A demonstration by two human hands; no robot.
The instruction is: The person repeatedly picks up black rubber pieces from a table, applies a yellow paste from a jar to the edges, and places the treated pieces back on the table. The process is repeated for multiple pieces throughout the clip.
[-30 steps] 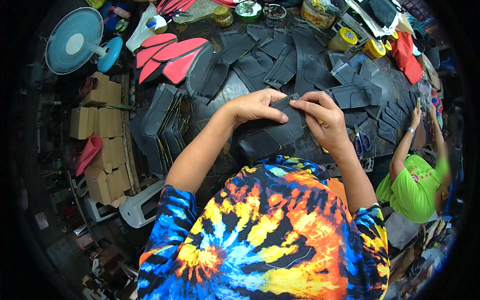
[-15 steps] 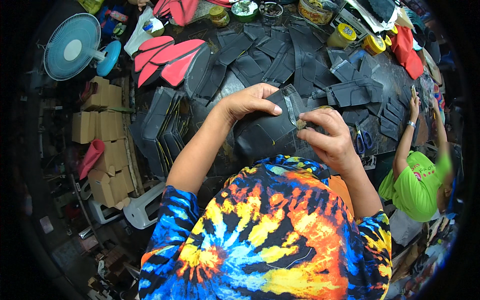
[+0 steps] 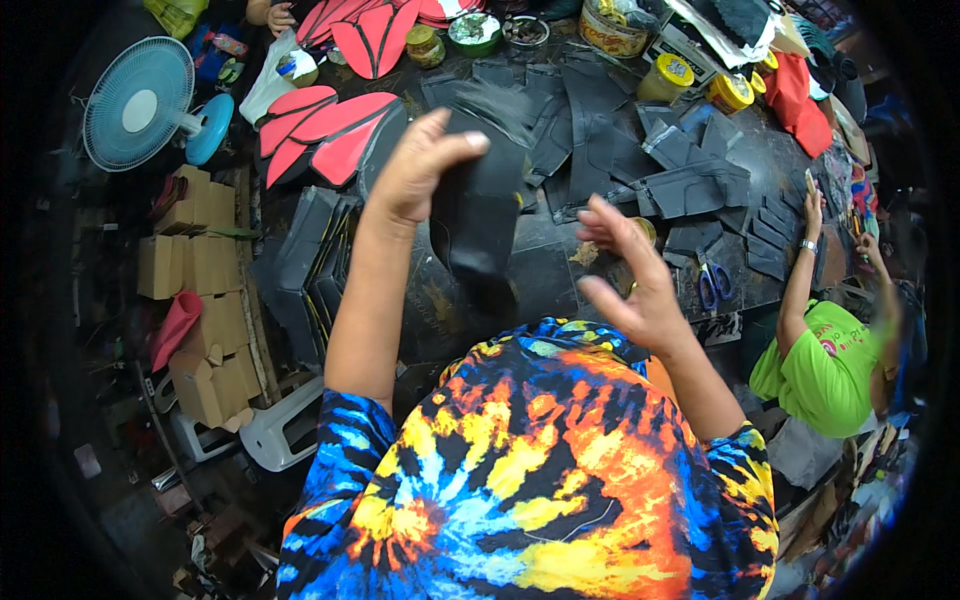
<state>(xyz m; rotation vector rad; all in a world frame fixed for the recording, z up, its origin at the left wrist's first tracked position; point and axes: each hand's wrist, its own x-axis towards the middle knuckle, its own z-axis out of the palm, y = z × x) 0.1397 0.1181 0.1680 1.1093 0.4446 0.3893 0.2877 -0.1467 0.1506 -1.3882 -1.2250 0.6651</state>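
My left hand (image 3: 424, 168) is closed on a black leather-like panel (image 3: 478, 215), thumb on top. The panel is raised over the table, its far edge blurred by motion. Apart from it, my right hand (image 3: 640, 280) hovers to the right with fingers spread and nothing in them. Just left of those fingers is a small brownish scrap (image 3: 585, 254); whether it lies on the table I cannot tell. Partly hidden behind the fingers is a small round yellowish container (image 3: 645, 232). More black panels (image 3: 695, 188) lie overlapping beyond my hands.
Stacked black panels (image 3: 310, 265) stand left of my forearm. Pink-and-black pieces (image 3: 335, 130) lie farther back. Blue-handled scissors (image 3: 714, 286) rest at right, with yellow-lidded jars (image 3: 668, 75) behind. A fan (image 3: 140, 105) is at far left; a person in a green shirt (image 3: 825, 370) works at right.
My left hand has swung left and away from me with the black panel, turning it. My right hand has come off the panel and opened, letting go of the brownish scrap.
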